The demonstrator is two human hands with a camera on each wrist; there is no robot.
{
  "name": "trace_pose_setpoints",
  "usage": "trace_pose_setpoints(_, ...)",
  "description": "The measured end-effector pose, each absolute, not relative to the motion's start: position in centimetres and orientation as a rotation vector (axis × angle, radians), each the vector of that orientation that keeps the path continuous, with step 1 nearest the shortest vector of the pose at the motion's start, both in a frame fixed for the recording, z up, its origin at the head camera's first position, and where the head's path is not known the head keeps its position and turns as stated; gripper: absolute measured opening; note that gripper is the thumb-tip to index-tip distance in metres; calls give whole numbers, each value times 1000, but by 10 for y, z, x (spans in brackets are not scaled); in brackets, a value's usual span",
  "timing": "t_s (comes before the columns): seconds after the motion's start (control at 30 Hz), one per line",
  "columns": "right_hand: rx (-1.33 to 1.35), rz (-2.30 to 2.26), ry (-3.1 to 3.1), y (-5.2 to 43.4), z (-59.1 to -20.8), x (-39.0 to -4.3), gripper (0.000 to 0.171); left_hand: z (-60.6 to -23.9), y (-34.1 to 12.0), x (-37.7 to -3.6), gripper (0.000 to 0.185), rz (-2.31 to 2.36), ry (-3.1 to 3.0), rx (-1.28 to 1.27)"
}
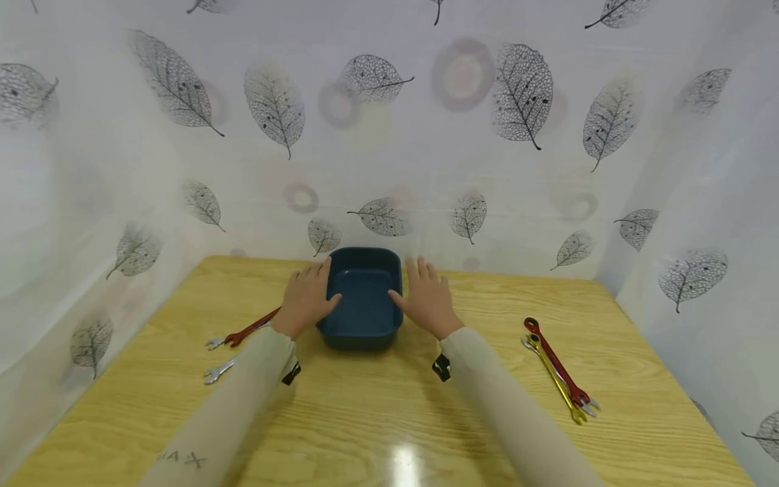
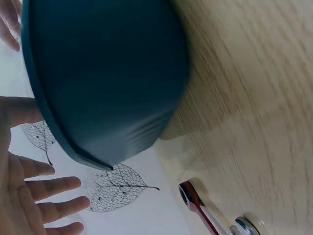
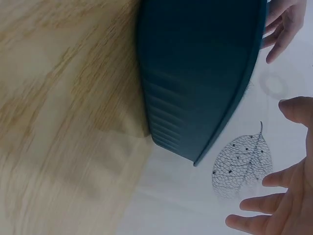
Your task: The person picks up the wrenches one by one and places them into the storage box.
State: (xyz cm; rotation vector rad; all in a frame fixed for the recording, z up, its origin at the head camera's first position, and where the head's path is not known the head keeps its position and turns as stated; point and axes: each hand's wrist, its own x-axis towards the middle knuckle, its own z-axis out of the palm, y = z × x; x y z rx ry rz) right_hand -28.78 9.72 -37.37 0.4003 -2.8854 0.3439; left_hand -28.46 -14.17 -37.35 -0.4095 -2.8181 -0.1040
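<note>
On my bench (image 1: 377,419): one dark blue tub (image 1: 364,297); four wrenches, namely one red (image 1: 246,331) and one silver (image 1: 219,370) on my left, one red (image 1: 556,362) and one yellow (image 1: 552,372) on my right; two hands, left (image 1: 306,297) and right (image 1: 428,297).

Walls: white sheeting (image 1: 389,169) printed with grey skeleton leaves and faint rings, filling the upper frame and both sides.
Desk: light wood grain (image 1: 377,412), spanning the lower half.
Light: a bright glare spot low centre on the desk.
</note>
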Motion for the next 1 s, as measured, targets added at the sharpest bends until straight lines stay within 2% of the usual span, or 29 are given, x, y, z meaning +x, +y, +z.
trace_pose_setpoints(0.4, 362, 158, -2973, 81, -389, -302, 73, -381, -148, -296, 71, -193, -2909, -327)
trace_pose_setpoints(0.8, 322, 247, -3091, 76, -396, -306, 65, -389, -148, -296, 63, -351, -3030, -171)
trace_pose_setpoints(1.0, 323, 272, -3033, 76, -398, -308, 51, -390, -150, -297, 47, -398, -3040, -146)
